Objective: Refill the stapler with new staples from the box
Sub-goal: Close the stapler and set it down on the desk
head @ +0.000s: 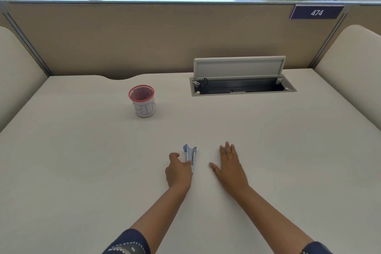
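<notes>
A small purple and silver stapler point(190, 155) lies on the white desk point(82, 161) near the front centre, its top arm swung up from the base. My left hand point(178, 172) rests against its near left side, fingers curled around it. My right hand point(229, 166) lies flat on the desk to the right of the stapler, fingers stretched out; a sliver of purple shows under the fingertips, too hidden to identify. No staple box is plainly visible.
A red mesh cup point(142, 101) labelled "BIN" stands at the back left. An open cable tray point(241, 86) with a raised lid is set into the desk at the back right. Beige partitions enclose the desk on three sides.
</notes>
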A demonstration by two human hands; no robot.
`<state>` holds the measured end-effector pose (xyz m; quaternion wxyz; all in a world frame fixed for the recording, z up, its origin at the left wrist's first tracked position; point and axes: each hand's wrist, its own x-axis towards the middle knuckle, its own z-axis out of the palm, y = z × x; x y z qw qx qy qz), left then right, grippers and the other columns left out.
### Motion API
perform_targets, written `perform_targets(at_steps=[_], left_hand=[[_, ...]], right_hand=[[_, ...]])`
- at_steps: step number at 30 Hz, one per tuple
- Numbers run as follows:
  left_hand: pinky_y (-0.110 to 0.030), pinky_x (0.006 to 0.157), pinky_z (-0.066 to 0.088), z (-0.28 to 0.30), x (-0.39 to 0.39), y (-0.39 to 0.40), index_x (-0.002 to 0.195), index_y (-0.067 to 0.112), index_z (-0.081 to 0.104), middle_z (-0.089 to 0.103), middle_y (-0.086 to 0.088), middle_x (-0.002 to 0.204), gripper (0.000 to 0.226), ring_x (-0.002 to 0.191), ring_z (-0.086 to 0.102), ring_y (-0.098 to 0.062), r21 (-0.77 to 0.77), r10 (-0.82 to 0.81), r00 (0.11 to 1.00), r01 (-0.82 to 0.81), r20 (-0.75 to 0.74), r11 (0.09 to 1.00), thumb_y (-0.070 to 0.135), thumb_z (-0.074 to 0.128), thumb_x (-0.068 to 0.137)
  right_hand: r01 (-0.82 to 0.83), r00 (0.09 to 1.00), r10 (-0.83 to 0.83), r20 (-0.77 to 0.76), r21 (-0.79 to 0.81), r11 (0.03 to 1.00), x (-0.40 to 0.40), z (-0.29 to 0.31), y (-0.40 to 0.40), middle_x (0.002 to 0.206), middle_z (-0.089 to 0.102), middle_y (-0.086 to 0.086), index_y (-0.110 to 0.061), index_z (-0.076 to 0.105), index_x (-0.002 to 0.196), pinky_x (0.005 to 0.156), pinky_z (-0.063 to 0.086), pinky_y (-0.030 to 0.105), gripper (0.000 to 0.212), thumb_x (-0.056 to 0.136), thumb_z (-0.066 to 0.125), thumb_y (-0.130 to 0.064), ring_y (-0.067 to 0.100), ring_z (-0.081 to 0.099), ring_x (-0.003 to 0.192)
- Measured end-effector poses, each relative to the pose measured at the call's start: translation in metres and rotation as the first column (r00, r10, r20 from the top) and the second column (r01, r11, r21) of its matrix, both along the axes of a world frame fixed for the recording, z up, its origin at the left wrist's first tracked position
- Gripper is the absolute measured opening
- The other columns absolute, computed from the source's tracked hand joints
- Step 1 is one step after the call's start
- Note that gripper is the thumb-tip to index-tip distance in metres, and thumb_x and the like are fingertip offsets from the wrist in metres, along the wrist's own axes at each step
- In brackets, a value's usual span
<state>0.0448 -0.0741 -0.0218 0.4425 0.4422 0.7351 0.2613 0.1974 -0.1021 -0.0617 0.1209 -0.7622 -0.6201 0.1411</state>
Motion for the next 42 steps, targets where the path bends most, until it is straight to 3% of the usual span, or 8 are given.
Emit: perform_targets(at_steps=[11, 17, 24, 30, 33, 37, 39, 42], left_hand=[[-0.028, 0.066, 0.038, -0.001, 0.003, 0.008, 0.083, 0.015, 0.050, 0.066, -0.006, 0.095, 0.008, 0.075, 0.054, -0.021, 0.019, -0.087, 0.990, 0.090, -0.107, 0.996, 0.019, 0.055, 0.088], [-0.030, 0.069, 0.040, -0.003, 0.005, 0.007, 0.092, 0.009, 0.055, 0.064, -0.008, 0.099, 0.010, 0.086, 0.060, -0.026, 0.036, -0.084, 0.990, 0.089, -0.113, 0.995, 0.018, 0.055, 0.087], [-0.029, 0.073, 0.040, -0.005, 0.001, 0.010, 0.090, 0.006, 0.059, 0.051, -0.013, 0.109, 0.012, 0.081, 0.053, -0.025, 0.042, -0.084, 0.989, 0.090, -0.125, 0.995, 0.017, 0.054, 0.087], [-0.028, 0.068, 0.039, -0.007, -0.001, 0.009, 0.083, 0.009, 0.056, 0.052, -0.014, 0.107, 0.007, 0.073, 0.049, -0.021, 0.080, -0.065, 0.994, 0.072, -0.093, 0.994, 0.015, 0.055, 0.087], [-0.029, 0.070, 0.041, -0.011, 0.000, 0.000, 0.096, 0.011, 0.057, 0.050, -0.009, 0.111, 0.013, 0.082, 0.054, -0.022, 0.184, -0.082, 0.979, 0.118, -0.189, 0.976, 0.020, 0.055, 0.088], [-0.029, 0.088, 0.043, -0.017, 0.001, -0.005, 0.123, 0.018, 0.050, 0.046, 0.001, 0.132, 0.035, 0.118, 0.047, -0.020, 0.409, -0.175, 0.897, 0.350, -0.407, 0.843, 0.026, 0.053, 0.089], [-0.033, 0.109, 0.029, -0.020, 0.003, -0.001, 0.138, 0.019, 0.036, 0.030, -0.001, 0.151, 0.047, 0.138, 0.027, -0.020, 0.384, -0.292, 0.783, 0.546, -0.549, 0.744, 0.030, 0.045, 0.093], [-0.033, 0.117, 0.003, -0.029, 0.008, 0.005, 0.147, 0.016, 0.010, -0.001, -0.001, 0.158, 0.057, 0.145, -0.004, -0.019, 0.231, -0.436, 0.603, 0.725, -0.668, 0.649, 0.039, 0.028, 0.098]], right_hand=[[-0.115, 0.993, 0.115, 0.002, -0.001, 0.993, -0.020, -0.005, 0.003, 0.157, -0.013, 0.008, -0.011, -0.001, 0.147, 0.116, 0.003, 0.027, 0.069, 0.096, 0.031, -0.046, 0.019, -0.014, 0.144], [-0.130, 0.986, 0.134, -0.095, 0.051, 0.990, -0.013, -0.004, -0.002, 0.157, -0.013, 0.002, -0.019, 0.000, 0.147, 0.113, 0.004, 0.024, 0.073, 0.093, 0.041, -0.047, 0.014, -0.015, 0.143], [-0.159, 0.987, 0.158, -0.024, -0.046, 0.986, -0.011, -0.004, 0.007, 0.156, -0.016, 0.005, -0.015, -0.003, 0.147, 0.115, 0.012, 0.029, 0.074, 0.094, 0.035, -0.049, 0.017, -0.014, 0.144], [-0.126, 0.992, 0.127, 0.018, -0.055, 0.990, -0.016, -0.004, 0.016, 0.157, -0.012, 0.012, -0.009, -0.001, 0.147, 0.112, 0.020, 0.028, 0.055, 0.099, 0.024, -0.019, 0.022, -0.009, 0.145], [-0.090, 0.995, 0.093, 0.040, -0.067, 0.994, -0.020, -0.005, 0.016, 0.157, -0.011, 0.012, -0.010, -0.004, 0.146, 0.112, 0.022, 0.028, 0.055, 0.098, 0.022, -0.014, 0.023, -0.007, 0.145], [-0.054, 0.980, 0.057, 0.188, -0.023, 0.998, -0.019, -0.004, 0.016, 0.157, -0.007, 0.011, -0.011, -0.007, 0.146, 0.117, 0.008, 0.038, 0.056, 0.100, 0.020, -0.029, 0.030, -0.002, 0.145], [-0.083, 0.976, 0.080, 0.201, 0.006, 0.997, -0.016, -0.003, 0.018, 0.157, -0.007, 0.008, -0.012, -0.006, 0.146, 0.118, 0.002, 0.039, 0.059, 0.099, 0.022, -0.034, 0.028, -0.006, 0.145], [-0.153, 0.980, 0.151, 0.126, -0.001, 0.988, -0.012, -0.004, 0.021, 0.158, -0.006, 0.006, -0.012, -0.003, 0.146, 0.117, -0.004, 0.032, 0.058, 0.100, 0.023, -0.034, 0.020, -0.008, 0.145]])
